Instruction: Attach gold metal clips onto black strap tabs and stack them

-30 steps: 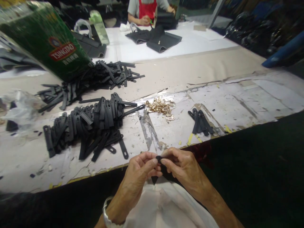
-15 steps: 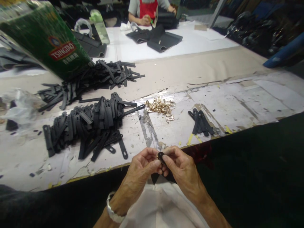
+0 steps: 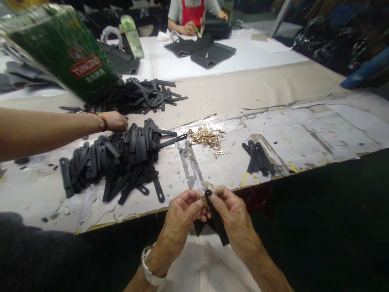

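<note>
Both hands met just off the table (image 3: 304, 134) edge; the left hand (image 3: 182, 217) pinched a small gold clasp (image 3: 201, 198) at the top of a flat black strap (image 3: 216, 221); the right hand (image 3: 232, 213) gripped that strap, its length slanting down toward the lap, top end against the clasp; both wrists bent inward, fingers curled.

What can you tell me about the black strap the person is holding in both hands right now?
The black strap is a flat, narrow strip that looks like leather or rubber, with a rounded top end. It hangs tilted down over the person's lap, just off the table edge. The right hand pinches its top end, while the left hand holds a small gold clasp against it.
</note>
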A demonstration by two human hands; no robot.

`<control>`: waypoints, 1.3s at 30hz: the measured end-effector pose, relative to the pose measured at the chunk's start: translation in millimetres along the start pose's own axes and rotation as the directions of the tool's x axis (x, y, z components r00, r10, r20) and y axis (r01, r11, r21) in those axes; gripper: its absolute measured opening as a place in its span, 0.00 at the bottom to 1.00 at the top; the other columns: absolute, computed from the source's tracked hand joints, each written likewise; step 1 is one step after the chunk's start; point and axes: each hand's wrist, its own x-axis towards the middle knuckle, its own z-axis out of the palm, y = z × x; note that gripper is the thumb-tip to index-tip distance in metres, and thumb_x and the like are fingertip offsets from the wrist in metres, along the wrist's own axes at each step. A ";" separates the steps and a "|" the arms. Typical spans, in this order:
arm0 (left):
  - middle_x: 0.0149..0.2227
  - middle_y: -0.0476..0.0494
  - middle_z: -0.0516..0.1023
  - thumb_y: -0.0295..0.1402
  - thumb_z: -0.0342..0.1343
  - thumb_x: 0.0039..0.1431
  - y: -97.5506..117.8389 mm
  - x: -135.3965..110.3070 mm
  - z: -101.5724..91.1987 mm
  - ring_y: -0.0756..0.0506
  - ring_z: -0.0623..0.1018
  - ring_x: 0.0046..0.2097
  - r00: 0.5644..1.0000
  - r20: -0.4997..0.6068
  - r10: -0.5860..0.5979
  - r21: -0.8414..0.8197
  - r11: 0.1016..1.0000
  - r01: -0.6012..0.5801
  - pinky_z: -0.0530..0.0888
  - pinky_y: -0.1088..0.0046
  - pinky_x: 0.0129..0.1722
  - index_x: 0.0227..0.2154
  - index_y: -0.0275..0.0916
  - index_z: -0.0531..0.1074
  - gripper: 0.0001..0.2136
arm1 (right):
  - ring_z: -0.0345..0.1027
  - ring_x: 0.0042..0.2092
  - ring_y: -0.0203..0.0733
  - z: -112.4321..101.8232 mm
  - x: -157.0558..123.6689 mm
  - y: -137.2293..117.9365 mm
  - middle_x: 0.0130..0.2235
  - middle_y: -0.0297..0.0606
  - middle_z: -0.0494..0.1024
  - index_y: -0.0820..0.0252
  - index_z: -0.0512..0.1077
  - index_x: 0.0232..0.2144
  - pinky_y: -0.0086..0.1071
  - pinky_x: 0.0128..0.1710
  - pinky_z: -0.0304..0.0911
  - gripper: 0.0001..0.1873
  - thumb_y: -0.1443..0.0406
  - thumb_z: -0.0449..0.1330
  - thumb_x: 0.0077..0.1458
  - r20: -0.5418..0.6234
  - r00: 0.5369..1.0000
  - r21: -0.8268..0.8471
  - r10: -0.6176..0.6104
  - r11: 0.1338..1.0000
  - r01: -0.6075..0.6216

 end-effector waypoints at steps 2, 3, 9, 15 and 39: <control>0.25 0.48 0.74 0.33 0.63 0.52 -1.8 0.8 -1.4 0.53 0.74 0.26 1.000 -0.023 -0.008 0.027 1.000 0.008 0.71 0.79 0.27 0.32 0.33 0.73 0.09 | 0.64 0.24 0.33 1.1 0.3 1.4 0.24 0.30 0.71 0.60 0.68 0.29 0.26 0.26 0.63 0.14 0.55 0.62 0.53 -0.004 1.000 -0.008 0.011 1.000 -0.011; 0.25 0.48 0.74 0.34 0.63 0.52 -2.9 0.9 -1.7 0.53 0.73 0.26 0.999 -0.033 -0.006 0.048 0.999 0.008 0.71 0.79 0.27 0.31 0.32 0.73 0.09 | 0.64 0.25 0.33 1.7 0.3 2.6 0.25 0.30 0.71 0.60 0.68 0.30 0.27 0.27 0.63 0.14 0.55 0.62 0.54 -0.008 1.000 -0.022 0.009 1.000 -0.009; 0.31 0.47 0.76 0.35 0.62 0.54 0.6 -5.4 9.4 0.52 0.75 0.33 0.985 -0.130 0.117 0.011 0.993 -0.116 0.72 0.79 0.37 0.33 0.34 0.74 0.09 | 0.68 0.37 0.38 9.2 -4.8 5.1 0.34 0.35 0.72 0.59 0.70 0.33 0.29 0.39 0.64 0.09 0.59 0.57 0.59 -0.060 0.966 -0.213 -0.251 0.949 0.233; 0.39 0.44 0.78 0.35 0.61 0.55 12.7 -9.7 15.1 0.49 0.76 0.41 0.961 -0.152 0.231 -0.003 0.972 -0.234 0.71 0.74 0.45 0.36 0.35 0.74 0.10 | 0.69 0.41 0.39 23.7 2.7 -11.5 0.36 0.37 0.73 0.59 0.69 0.31 0.30 0.43 0.63 0.09 0.62 0.53 0.61 0.067 0.887 -0.381 -0.456 0.810 0.445; 0.33 0.39 0.80 0.35 0.66 0.45 20.9 23.8 -25.7 0.49 0.79 0.30 0.869 -0.444 0.216 -0.068 0.960 -0.273 0.76 0.76 0.28 0.32 0.31 0.72 0.15 | 0.68 0.32 0.42 -4.2 98.0 -23.4 0.32 0.40 0.74 0.61 0.73 0.35 0.35 0.34 0.63 0.11 0.62 0.54 0.57 0.048 0.839 -0.735 -0.542 0.550 0.397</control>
